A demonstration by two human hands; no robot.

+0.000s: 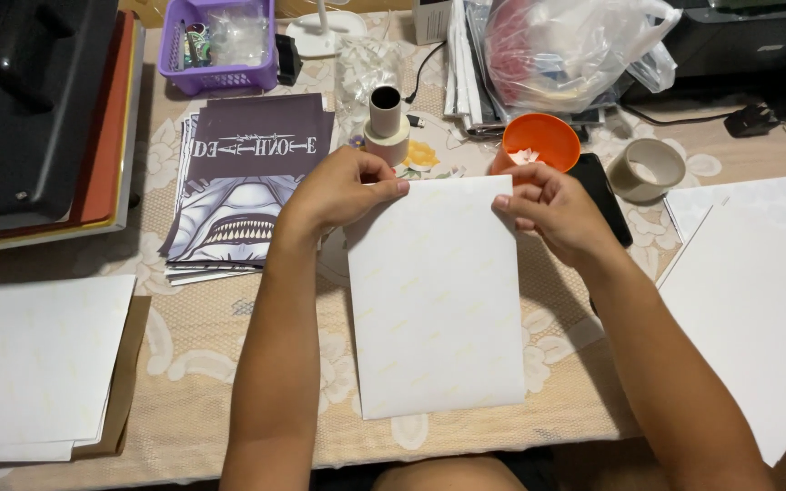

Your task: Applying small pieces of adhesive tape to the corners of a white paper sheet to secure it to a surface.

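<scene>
A white sheet of paper (434,300) lies flat on the table in front of me, long side running away from me. My left hand (343,189) pinches its far left corner with fingers curled over the edge. At the far right corner, my right hand (552,207) grips the sheet's edge the same way. Both forearms reach in from the bottom of the view.
A stack of dark printed posters (243,182) lies left of the sheet. An orange bowl (541,141), tape rolls (648,168) (386,123), a purple basket (220,45) and a plastic bag (575,50) stand behind. White paper stacks (34,364) (757,300) flank both sides on the patterned tablecloth (202,364).
</scene>
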